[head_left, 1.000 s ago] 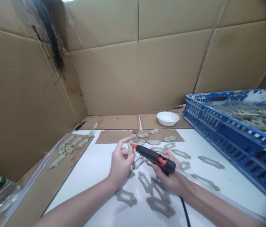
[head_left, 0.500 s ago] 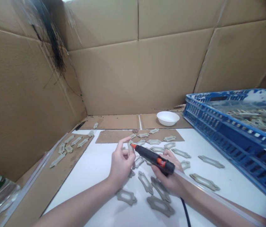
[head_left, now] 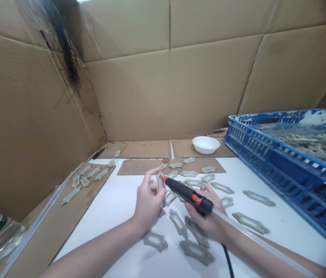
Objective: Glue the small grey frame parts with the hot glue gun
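My left hand (head_left: 150, 199) pinches a small grey-green frame-shaped piece (head_left: 159, 178) upright between thumb and forefinger, above the white table. My right hand (head_left: 209, 210) is wrapped round a black hot glue gun (head_left: 186, 193) with an orange nozzle. Its tip meets the piece near the upper end, by my left fingers. From the gun's back a clear glue stick runs over my right forearm. Several similar frame pieces (head_left: 178, 223) lie spread on the table around both hands; some are partly hidden behind the hands.
A blue plastic crate (head_left: 284, 177) with many more pieces stands at the right. Near the back is a white bowl (head_left: 206, 144). More pieces lie on a cardboard strip (head_left: 78, 212) at left, beside a clear bottle (head_left: 0, 235). Cardboard walls (head_left: 128, 96) enclose the table.
Almost nothing differs. The back end of the glue gun and my right hand have shifted very slightly left; the nozzle stays at the piece.
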The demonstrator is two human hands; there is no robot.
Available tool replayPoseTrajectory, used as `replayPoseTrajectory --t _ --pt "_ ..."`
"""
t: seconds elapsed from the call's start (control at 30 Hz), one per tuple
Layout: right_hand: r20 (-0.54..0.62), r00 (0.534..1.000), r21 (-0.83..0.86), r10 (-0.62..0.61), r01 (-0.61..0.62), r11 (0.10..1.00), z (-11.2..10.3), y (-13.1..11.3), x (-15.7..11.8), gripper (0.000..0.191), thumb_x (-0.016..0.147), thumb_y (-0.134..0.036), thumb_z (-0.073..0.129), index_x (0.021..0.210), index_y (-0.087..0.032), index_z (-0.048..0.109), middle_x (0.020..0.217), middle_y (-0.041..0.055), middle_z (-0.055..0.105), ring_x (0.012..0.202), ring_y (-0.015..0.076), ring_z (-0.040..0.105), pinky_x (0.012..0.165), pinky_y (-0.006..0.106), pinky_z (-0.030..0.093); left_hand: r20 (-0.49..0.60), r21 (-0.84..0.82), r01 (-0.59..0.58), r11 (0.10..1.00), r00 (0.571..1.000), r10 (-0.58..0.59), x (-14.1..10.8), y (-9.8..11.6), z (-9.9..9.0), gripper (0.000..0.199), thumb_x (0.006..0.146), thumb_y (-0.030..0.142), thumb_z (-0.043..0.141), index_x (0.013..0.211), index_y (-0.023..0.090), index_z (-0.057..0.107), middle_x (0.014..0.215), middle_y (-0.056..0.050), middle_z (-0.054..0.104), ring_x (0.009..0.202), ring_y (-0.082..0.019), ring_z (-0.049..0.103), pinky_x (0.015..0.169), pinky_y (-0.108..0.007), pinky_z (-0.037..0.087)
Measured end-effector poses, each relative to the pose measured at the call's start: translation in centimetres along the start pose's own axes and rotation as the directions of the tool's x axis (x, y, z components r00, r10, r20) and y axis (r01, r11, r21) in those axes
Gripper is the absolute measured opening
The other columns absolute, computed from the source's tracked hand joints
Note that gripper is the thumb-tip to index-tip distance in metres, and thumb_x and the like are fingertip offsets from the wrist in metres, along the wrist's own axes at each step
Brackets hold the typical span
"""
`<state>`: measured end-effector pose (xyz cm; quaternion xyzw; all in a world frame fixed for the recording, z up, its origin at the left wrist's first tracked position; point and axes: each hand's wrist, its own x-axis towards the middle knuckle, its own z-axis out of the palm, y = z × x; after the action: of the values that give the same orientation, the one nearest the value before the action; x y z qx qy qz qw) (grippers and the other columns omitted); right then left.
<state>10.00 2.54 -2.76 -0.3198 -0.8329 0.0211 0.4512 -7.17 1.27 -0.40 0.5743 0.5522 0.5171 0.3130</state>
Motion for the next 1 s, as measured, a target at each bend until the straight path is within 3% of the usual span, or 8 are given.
replayPoseTrajectory --t 0.27,0.47,0.63,0.8,1.0 --pt "-0.010 1.000 -0.030 0.010 -0.010 0.999 0.0 -0.2 0.1 0.022 0.080 -0.022 0.045 0.061 -0.020 0.035 0.053 -0.0046 0.040 0.050 0.0102 0.034 0.059 0.029 0.032 -0.014 -0.001 0.004 1.000 1.000 -0.004 -0.1 -0.1 0.0 0.037 0.079 0.031 0.045 0.114 0.023 0.042 0.046 0.008 0.045 0.042 -0.008 0.042 0.041 -0.016 0.033" --pt "0.070 0.994 -0.065 0.080 -0.075 0.995 0.1 -0.2 0.4 0.022 0.082 -0.026 0.043 0.061 -0.020 0.038 0.055 -0.0027 0.047 0.051 0.0115 0.039 0.059 0.029 0.032 -0.053 -0.075 0.000 0.997 0.999 -0.004 -0.1 -0.1 -0.1 0.040 0.079 0.033 0.047 0.116 0.022 0.042 0.048 0.007 0.048 0.043 -0.008 0.043 0.043 -0.016 0.034" --pt "0.116 0.990 -0.074 0.083 -0.075 0.994 0.3 -0.1 0.3 0.023 0.082 -0.028 0.043 0.061 -0.020 0.037 0.054 -0.0035 0.048 0.050 0.0113 0.039 0.059 0.028 0.033 -0.241 -0.151 -0.086 0.985 0.969 0.048 0.6 -0.2 -0.3 0.043 0.082 0.035 0.045 0.122 0.024 0.033 0.058 0.006 0.051 0.052 -0.008 0.048 0.050 -0.018 0.038" --pt "0.085 0.995 -0.063 0.050 -0.045 0.997 0.2 -0.2 0.3 0.025 0.081 -0.028 0.044 0.059 -0.020 0.037 0.051 -0.0041 0.044 0.050 0.0117 0.039 0.058 0.028 0.034 -0.363 -0.151 -0.151 0.977 0.928 0.088 2.0 -1.3 -0.6 0.019 0.085 0.034 0.040 0.099 0.023 0.039 0.078 0.001 0.059 0.073 -0.011 0.056 0.070 -0.025 0.042" --pt "0.060 0.998 -0.052 0.027 -0.024 0.998 0.0 -0.5 0.3 0.025 0.082 -0.028 0.043 0.059 -0.021 0.039 0.051 -0.0039 0.046 0.049 0.0117 0.041 0.056 0.027 0.034 -0.312 -0.137 -0.096 0.986 0.949 0.049 2.6 -2.3 -0.8 0.015 0.084 0.036 0.040 0.082 0.021 0.042 0.086 -0.001 0.061 0.075 -0.012 0.056 0.074 -0.028 0.042"
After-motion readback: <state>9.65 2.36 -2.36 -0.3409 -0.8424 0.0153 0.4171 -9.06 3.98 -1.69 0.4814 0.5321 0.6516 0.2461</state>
